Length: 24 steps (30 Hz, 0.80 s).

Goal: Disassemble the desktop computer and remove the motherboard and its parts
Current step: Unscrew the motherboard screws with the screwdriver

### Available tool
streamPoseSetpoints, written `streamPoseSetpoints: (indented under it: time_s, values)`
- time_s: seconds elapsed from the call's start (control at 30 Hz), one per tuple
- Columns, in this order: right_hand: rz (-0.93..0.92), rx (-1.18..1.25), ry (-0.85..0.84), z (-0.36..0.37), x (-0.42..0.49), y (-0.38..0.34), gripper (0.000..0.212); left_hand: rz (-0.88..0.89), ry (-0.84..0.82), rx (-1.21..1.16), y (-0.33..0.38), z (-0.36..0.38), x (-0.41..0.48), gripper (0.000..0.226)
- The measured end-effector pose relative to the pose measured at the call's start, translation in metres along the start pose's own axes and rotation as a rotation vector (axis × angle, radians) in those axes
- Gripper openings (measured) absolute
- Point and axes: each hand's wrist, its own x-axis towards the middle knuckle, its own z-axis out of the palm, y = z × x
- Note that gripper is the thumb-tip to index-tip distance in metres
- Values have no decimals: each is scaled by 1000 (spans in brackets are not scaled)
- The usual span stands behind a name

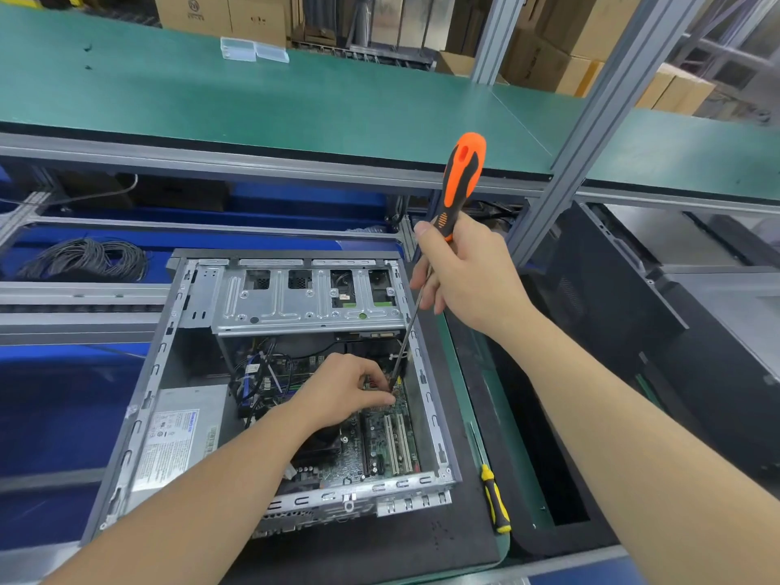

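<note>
Screwdriver [462, 179] in R hand [460, 280], tip at mobo [392, 441] by L hand [342, 390].

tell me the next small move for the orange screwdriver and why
Probably twist the orange-and-black-handled screwdriver counter-clockwise. The right hand grips its handle, its long shaft slants down to the green motherboard inside the open grey metal computer case, and the left hand gathers its fingertips at the tip. The fastener itself is too small to see.
</note>
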Motion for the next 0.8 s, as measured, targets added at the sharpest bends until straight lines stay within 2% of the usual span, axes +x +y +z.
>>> streamPoseSetpoints:
  time_s: [0.5,0.67,0.73,0.8]
  values:
    - [17,77,4,-1,0,-4,25,22,58,-39,-4,2,1,21]
    - [3,66,36,-1,0,-1,27,57,29,71,-4,1,1,15]
    - [-16,37,61,-1,0,1,28,46,14,127,-4,-2,0,12]
    - [-17,29,40,2,-1,4,29,-25,41,86,-1,-8,-1,15]
